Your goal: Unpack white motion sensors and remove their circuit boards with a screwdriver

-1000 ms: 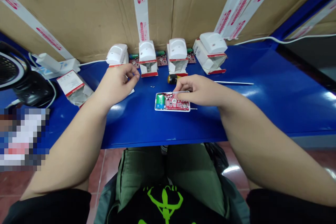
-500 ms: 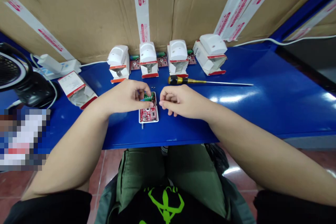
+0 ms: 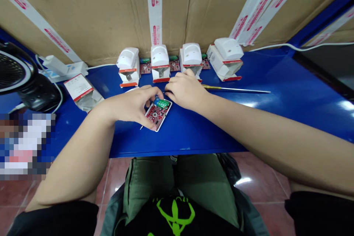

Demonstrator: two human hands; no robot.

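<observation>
One red circuit board [image 3: 155, 116], set in a white plastic housing [image 3: 159, 129], lies angled across the blue bench [image 3: 190, 134], directly under the left hand [image 3: 127, 107]. The fingers of that hand [image 3: 148, 121] curl down over the board's lower left side, so the hand is clamped on it or at least pressing on it. A green component [image 3: 162, 103] sits uncovered at the board's far end. The right hand [image 3: 186, 90] is just beside the board, beyond its far corner and close to the left hand, with the two hands not clasped together. Under that hand, the handle of a long screwdriver [image 3: 235, 89] is hidden, and only its yellow collar and steel shaft show to the right, so whether the hand holds it cannot be told.

Farther back, four white motion detectors [image 3: 159, 56] stand on open white cartons in a row, with red-edged boards [image 3: 145, 68] lying between them. To the left are a loose carton [image 3: 83, 92], a white power adapter [image 3: 63, 70] and a black desk fan [image 3: 16, 73]. Behind everything rises a cardboard wall [image 3: 83, 14] strapped with red-printed white tape [image 3: 154, 7].
</observation>
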